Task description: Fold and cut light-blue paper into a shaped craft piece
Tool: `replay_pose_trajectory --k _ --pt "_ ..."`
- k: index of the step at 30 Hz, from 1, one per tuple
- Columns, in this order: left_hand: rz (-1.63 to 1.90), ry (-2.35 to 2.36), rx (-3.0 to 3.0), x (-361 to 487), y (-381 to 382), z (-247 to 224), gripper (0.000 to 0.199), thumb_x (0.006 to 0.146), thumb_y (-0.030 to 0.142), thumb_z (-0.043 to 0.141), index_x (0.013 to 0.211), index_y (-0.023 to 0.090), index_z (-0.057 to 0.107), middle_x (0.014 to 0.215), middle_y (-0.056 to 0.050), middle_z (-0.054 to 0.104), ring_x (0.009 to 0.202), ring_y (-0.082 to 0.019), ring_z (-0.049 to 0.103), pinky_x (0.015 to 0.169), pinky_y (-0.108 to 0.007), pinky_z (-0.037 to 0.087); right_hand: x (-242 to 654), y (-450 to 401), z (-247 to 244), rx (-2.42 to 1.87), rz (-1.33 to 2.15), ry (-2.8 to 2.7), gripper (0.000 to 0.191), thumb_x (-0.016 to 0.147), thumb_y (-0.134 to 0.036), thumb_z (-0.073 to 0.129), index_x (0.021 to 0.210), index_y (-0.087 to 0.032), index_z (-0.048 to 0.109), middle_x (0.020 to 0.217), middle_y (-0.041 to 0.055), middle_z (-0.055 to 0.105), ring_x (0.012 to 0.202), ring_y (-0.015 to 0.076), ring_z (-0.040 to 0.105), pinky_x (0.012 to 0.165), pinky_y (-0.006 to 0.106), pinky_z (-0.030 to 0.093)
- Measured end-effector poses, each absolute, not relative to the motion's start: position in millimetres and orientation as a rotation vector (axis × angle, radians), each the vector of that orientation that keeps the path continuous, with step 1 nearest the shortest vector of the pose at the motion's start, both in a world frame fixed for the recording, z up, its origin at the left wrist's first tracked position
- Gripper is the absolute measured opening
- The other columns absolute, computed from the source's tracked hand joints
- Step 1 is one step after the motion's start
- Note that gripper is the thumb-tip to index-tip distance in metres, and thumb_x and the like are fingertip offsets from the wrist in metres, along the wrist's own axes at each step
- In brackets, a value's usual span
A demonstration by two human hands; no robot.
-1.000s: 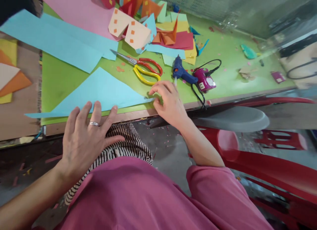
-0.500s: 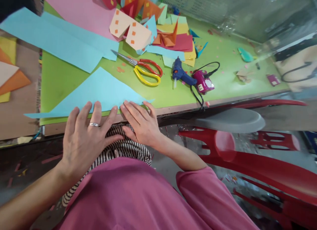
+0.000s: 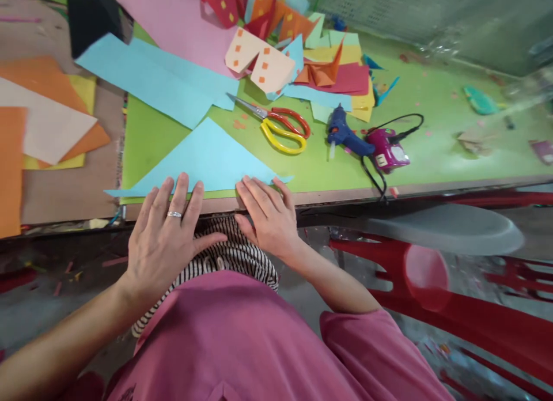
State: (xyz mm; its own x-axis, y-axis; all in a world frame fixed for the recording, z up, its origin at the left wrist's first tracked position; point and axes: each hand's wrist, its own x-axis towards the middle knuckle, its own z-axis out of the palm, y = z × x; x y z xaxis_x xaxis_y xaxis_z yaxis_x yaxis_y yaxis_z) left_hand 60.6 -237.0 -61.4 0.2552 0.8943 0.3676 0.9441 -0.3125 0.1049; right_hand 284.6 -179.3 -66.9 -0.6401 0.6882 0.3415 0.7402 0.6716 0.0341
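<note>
The blue paper triangle (image 3: 207, 150) lies flat on the green-topped tabletop (image 3: 147, 124), its long base running along the near edge and its peak pointing away from the person; a thin strip of the same blue pokes out past each end of the base. The left hand (image 3: 162, 239) lies palm down with its fingertips on the base, left of the middle; its grip is open, fingers a little spread and thumb held out to the side, with a silver ring (image 3: 174, 214) on one finger. The right hand (image 3: 272, 219) lies palm down too, fingertips on the right part of the base; its grip is open and pinches nothing, the fingers nearly side by side and the thumb apart.

Beyond the triangle, the scissors (image 3: 283, 127), one handle loop red and one yellow, lie with blades pointing to the far left; right of them rest a blue glue gun (image 3: 348, 136) and a magenta box (image 3: 386, 150) with a black cable (image 3: 406, 130); a long blue sheet (image 3: 159, 78) and a pink sheet (image 3: 185, 32) lie farther back, beside a cream cutout (image 3: 261, 61) with orange squares; the small green piece (image 3: 480, 100) at the far right is blurred, perhaps paper.
</note>
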Motion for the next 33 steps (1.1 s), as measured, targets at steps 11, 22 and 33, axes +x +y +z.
replay_pose_trajectory --k 11,22,33 --pt "-0.431 -2.204 -2.117 -8.4 -271.3 -45.4 0.084 0.094 0.065 0.056 0.160 0.017 0.036 0.166 -0.016 0.038 0.148 -0.045 0.041 0.122 -0.065 0.034 280.4 -174.1 -70.0 -1.033 -0.393 -2.493 0.049 0.104 -0.040 0.051 0.141 -0.009 0.059 0.139 0.0137 0.069 0.126 0.0252 0.064 0.122 0.044 0.030" --pt "-0.481 -1.414 -2.312 35.2 -207.0 -30.5 0.016 0.096 0.009 0.055 0.099 0.016 0.070 0.098 -0.009 0.075 0.087 -0.025 0.068 0.073 -0.037 0.052 272.9 -162.4 -44.5 -1.079 -0.212 -2.494 0.028 0.106 -0.034 0.051 0.119 -0.018 0.069 0.119 0.0056 0.078 0.106 0.0210 0.068 0.115 0.041 0.032" --pt "-0.325 -1.216 -2.302 33.1 -185.2 -23.3 0.023 0.092 0.003 0.051 0.080 0.017 0.065 0.073 -0.004 0.062 0.068 -0.022 0.059 0.062 -0.035 0.046 269.0 -136.9 -36.0 -0.997 -0.164 -2.580 0.022 0.106 -0.032 0.052 0.106 -0.023 0.071 0.102 0.0032 0.076 0.095 0.0206 0.061 0.094 0.037 0.036"
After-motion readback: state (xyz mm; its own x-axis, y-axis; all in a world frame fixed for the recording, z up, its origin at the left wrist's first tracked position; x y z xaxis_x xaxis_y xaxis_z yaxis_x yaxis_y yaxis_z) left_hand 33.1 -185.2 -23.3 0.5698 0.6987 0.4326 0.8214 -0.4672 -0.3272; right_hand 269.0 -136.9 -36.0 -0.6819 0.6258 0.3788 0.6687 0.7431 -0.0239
